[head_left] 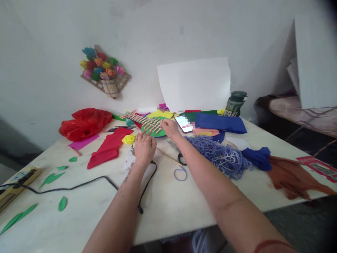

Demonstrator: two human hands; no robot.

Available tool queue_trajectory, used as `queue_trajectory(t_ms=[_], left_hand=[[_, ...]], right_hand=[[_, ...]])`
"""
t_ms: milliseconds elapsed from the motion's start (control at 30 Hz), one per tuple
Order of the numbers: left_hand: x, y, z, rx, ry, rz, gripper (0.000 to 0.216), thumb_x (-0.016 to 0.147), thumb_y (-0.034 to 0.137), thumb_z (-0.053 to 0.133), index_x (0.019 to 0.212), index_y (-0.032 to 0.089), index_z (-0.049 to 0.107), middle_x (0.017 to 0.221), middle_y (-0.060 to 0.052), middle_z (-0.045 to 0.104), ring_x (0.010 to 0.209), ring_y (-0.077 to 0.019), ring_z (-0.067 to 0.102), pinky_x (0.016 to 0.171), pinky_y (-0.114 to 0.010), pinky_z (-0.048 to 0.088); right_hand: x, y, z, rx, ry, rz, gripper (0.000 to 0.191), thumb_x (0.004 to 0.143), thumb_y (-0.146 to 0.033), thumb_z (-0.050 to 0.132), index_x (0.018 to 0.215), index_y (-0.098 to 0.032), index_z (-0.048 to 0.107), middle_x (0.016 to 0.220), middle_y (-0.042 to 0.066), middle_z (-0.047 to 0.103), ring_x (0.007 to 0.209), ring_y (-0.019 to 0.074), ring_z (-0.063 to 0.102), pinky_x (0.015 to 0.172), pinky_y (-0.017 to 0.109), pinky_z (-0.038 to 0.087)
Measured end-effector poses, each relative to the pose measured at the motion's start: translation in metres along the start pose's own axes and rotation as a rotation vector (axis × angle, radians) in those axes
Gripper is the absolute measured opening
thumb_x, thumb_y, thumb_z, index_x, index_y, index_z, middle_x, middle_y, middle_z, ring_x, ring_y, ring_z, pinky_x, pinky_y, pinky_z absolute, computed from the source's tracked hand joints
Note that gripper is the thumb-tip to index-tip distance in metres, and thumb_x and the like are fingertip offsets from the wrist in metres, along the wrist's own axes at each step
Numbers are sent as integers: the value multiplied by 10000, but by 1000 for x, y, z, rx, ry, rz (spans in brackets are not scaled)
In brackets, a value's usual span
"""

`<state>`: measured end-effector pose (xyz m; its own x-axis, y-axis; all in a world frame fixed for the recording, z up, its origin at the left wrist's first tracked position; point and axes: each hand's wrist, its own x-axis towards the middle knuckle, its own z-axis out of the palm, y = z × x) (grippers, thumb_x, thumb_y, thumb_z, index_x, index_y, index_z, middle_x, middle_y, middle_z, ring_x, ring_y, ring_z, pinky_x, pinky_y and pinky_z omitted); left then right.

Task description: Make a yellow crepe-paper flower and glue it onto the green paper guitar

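A lattice of thin pale wooden sticks (pixel 147 121) lies slanted over a round green piece (pixel 160 134) at the back middle of the table. My right hand (pixel 170 128) is closed at the lattice's right end, its fingertips partly hidden. At the near edge, my left hand (pixel 145 146) has bent fingers pressed together on stick ends of the lattice. A yellow paper flower (pixel 129 139) sits left of my left hand. Between my forearms lie scissors (pixel 181 159), partly covered by my right arm, a thin stick (pixel 168 157) and a loop of purple yarn (pixel 180 174).
Tangled purple yarn (pixel 219 154) and a phone (pixel 183 124) lie right of my right arm. Red crepe paper (pixel 107 149), green paper leaves (pixel 62 203) and a black cable (pixel 73 188) are on the left. A dark bottle (pixel 235 104) stands behind blue paper (pixel 221 123).
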<state>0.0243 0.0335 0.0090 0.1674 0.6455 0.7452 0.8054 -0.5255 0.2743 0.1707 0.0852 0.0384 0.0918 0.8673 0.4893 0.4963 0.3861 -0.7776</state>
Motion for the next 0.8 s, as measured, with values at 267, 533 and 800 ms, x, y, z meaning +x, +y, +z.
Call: queue_trajectory(t_ms=[267, 533, 800], left_hand=[[2, -16, 4, -274, 89, -185, 113, 749, 319, 631, 691, 227, 660, 1011, -77, 709, 1167, -279, 520, 999, -472, 398], [3, -14, -2, -372, 133, -236, 105, 744, 319, 619, 720, 222, 655, 1095, -80, 678, 1293, -283, 399, 1079, -488, 289], [5, -21, -7, -660, 84, -423, 171, 735, 379, 621, 683, 218, 597, 1168, -78, 658, 1357, -285, 319, 1118, -507, 172]], right_hand=[[-4, 9, 16, 211, -262, -61, 156, 737, -236, 589, 601, -160, 597, 549, -21, 566, 565, 105, 509, 593, 229, 388], [-9, -3, 15, 348, -385, -92, 194, 706, -264, 612, 562, -153, 545, 566, -42, 518, 566, 76, 441, 557, 216, 352], [-14, -13, 11, 522, -484, 52, 210, 688, -356, 656, 728, -152, 627, 623, -29, 572, 568, 82, 506, 502, 202, 390]])
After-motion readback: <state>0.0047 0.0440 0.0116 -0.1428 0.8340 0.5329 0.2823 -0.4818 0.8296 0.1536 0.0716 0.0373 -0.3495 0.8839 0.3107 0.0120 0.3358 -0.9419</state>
